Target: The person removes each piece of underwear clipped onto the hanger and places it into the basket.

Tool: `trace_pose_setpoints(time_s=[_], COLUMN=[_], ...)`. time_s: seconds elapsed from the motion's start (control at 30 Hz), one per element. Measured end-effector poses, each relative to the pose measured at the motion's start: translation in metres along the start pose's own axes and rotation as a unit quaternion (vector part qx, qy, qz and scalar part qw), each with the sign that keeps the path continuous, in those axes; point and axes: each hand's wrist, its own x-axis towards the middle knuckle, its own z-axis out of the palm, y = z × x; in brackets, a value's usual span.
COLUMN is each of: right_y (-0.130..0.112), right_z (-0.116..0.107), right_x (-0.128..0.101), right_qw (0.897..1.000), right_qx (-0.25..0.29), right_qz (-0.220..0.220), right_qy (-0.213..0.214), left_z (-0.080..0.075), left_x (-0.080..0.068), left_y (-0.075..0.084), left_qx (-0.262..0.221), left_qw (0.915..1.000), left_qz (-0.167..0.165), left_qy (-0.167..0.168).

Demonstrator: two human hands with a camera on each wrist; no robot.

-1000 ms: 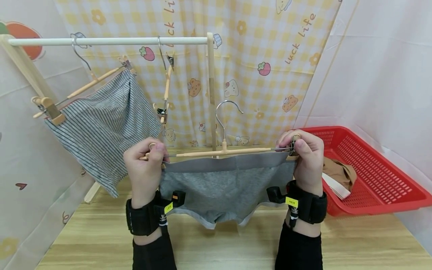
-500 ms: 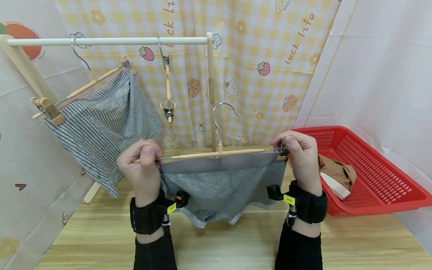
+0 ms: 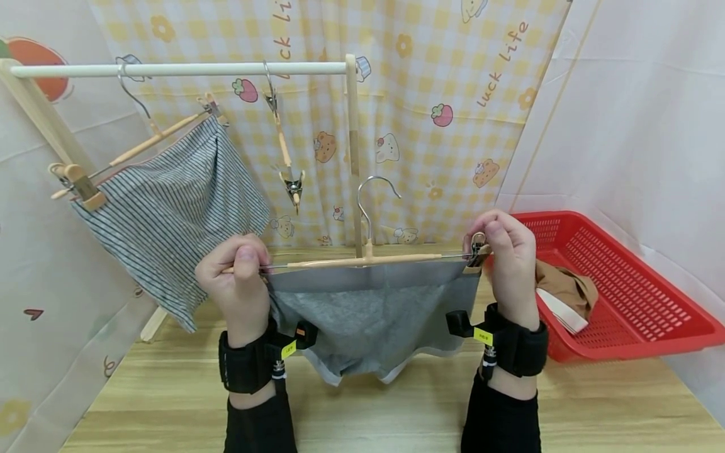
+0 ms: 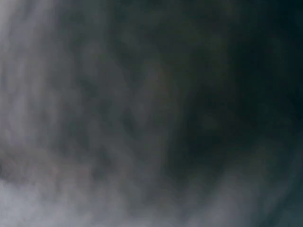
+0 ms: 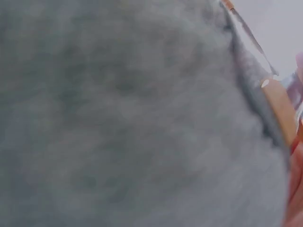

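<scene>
I have the wooden hanger (image 3: 362,258) held level in front of me, above the worktop (image 3: 374,409), with the grey underwear (image 3: 368,314) hanging from it by the waistband. My left hand (image 3: 238,277) is curled round the left end of the hanger, thumb on top, and it covers the clip there, so I cannot tell whether that side of the waistband is really caught. My right hand (image 3: 506,264) pinches the metal clip (image 3: 477,250) at the right end, fingers and thumb closed on it. Both wrist views are filled with blurred grey cloth, and the right one shows only the wooden end of the hanger beside the fabric.

The weak point, as I judge it, is the right clip: if I let go while it bites only the very edge of the waistband, the cloth could slip out and that side would drop. The same could happen unseen under my left hand. The waistband is pulled fairly taut between the ends, so a poor bite on either side would likely give first.

The rail (image 3: 181,69) already carries the striped shorts (image 3: 175,207) and an empty hanger (image 3: 283,151) dangling steeply from its hook; knocking that one might unhook it. The red basket (image 3: 651,314) sits well to my right with a brown garment (image 3: 566,286) in it
</scene>
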Motion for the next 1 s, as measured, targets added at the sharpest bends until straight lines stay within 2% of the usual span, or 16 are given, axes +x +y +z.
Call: trace_pose_setpoints(time_s=[0.1,0.17,0.27,0.37,0.47,0.57,0.73,1.0], right_y=[-0.004,-0.006,-0.009,-0.012,-0.014,-0.014,-0.013,-0.01], right_z=[0.003,0.005,0.01,0.015,0.019,0.022,0.023,0.028], right_x=[0.0,0.0,-0.001,-0.002,-0.002,-0.001,0.0,0.0], right_qw=[1.0,0.997,0.987,0.976,0.971,0.969,0.969,0.964], right_qx=[-0.013,-0.056,-0.125,-0.166,-0.164,-0.157,-0.152,-0.129], right_qz=[0.008,0.015,0.022,0.001,-0.03,-0.058,-0.061,-0.082], right_qy=[0.024,0.047,0.094,0.142,0.174,0.184,0.185,0.218], left_z=[0.0,0.001,0.002,0.003,0.004,0.004,0.005,0.003], left_x=[0.0,0.0,0.0,-0.001,-0.001,-0.001,-0.001,-0.001], left_y=[0.0,0.001,0.001,0.001,0.001,0.0,-0.001,-0.001], left_qx=[0.004,0.006,0.002,-0.012,-0.02,-0.019,-0.001,0.02], left_qw=[1.0,0.9999,0.9999,0.9998,0.9997,0.9997,0.9996,0.9993], left_qz=[0.0,0.002,0.004,0.004,0.003,0.003,0.003,0.003], left_qy=[-0.007,-0.011,-0.013,-0.013,-0.013,-0.018,-0.027,-0.033])
